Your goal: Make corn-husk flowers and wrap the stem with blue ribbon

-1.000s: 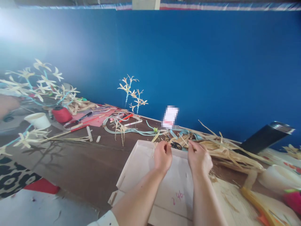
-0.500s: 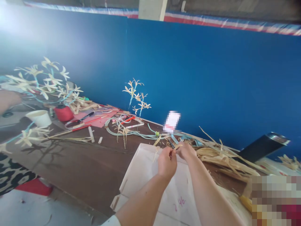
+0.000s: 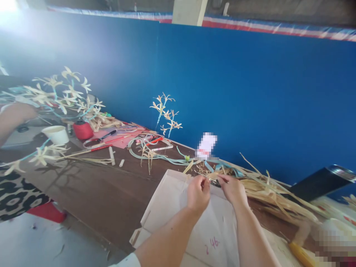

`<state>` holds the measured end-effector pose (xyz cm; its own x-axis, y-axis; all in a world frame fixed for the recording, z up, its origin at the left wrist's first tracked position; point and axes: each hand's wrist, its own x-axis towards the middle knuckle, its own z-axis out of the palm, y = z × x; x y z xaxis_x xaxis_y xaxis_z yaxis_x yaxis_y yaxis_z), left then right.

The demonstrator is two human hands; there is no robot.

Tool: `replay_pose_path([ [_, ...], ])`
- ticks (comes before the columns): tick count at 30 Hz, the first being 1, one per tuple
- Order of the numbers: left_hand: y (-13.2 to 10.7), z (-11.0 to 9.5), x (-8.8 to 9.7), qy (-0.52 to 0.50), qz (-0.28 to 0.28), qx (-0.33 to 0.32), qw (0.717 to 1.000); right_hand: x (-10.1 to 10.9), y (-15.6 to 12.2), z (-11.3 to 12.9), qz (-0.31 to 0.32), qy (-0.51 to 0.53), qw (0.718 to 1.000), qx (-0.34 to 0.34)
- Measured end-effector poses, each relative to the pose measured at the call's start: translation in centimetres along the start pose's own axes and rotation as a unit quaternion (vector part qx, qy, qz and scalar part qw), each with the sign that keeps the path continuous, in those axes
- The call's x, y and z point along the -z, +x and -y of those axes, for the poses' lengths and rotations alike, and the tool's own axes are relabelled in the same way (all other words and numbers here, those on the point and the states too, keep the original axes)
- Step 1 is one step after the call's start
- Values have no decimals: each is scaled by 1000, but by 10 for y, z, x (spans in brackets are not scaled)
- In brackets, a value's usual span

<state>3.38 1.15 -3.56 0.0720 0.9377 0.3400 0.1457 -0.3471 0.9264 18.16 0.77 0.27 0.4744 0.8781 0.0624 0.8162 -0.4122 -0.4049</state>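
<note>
Above the far edge of an open white cardboard box (image 3: 158,207), my left hand (image 3: 198,194) is closed in a pinch. A thin pale strip of dried plant fibre (image 3: 213,175) shows between the two hands. My right hand (image 3: 234,191) pinches near the strip's other side, thumb and forefinger together. The fingertips partly hide what they grip. Dried fibre scraps (image 3: 201,168) and a light blue ribbon (image 3: 208,166) lie just beyond the hands. Pink handwritten marks show on the box.
Long dried husk strips (image 3: 269,194) and a dark cylinder (image 3: 319,187) lie right. Leftward are pale tubing (image 3: 133,152), a red thread spool (image 3: 82,130), a paper cup (image 3: 57,135) and handmade flower stems (image 3: 72,91). Another person's arm (image 3: 16,116) reaches in at far left.
My right hand has moved right, away from the left hand, and a small dark thing between them no longer shows. The view has shifted slightly left.
</note>
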Motion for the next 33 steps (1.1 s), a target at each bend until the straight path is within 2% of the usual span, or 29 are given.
replay_pose_path([
  [2, 1, 1, -1, -1, -5, 12, 1000, 3, 6, 13, 10, -65, 998, 0],
  [4, 2, 3, -2, -4, -5, 27, 1000, 3, 16, 26, 63, -151, 986, 12],
  [7, 2, 4, -4, -14, 0, 30, 999, -5, 32, 37, 110, -202, 973, 1],
  [10, 2, 3, -4, -17, 2, 31, 999, -13, 42, 41, 123, -229, 966, -6],
  [13, 2, 3, -4, -11, -2, 34, 999, -14, 45, 41, 131, -253, 958, -12],
  [17, 3, 3, -5, -12, 0, 34, 999, -4, 44, 39, 141, -276, 951, -17],
  [22, 3, 2, -5, -18, -1, 24, 1000, 8, 44, 33, 158, -290, 944, 10],
  [29, 2, 0, -2, -23, 6, 43, 999, 12, 48, 24, 197, -286, 936, 45],
  [33, 2, 0, -2, -20, 5, 51, 998, 13, 43, 20, 185, -278, 941, 55],
])
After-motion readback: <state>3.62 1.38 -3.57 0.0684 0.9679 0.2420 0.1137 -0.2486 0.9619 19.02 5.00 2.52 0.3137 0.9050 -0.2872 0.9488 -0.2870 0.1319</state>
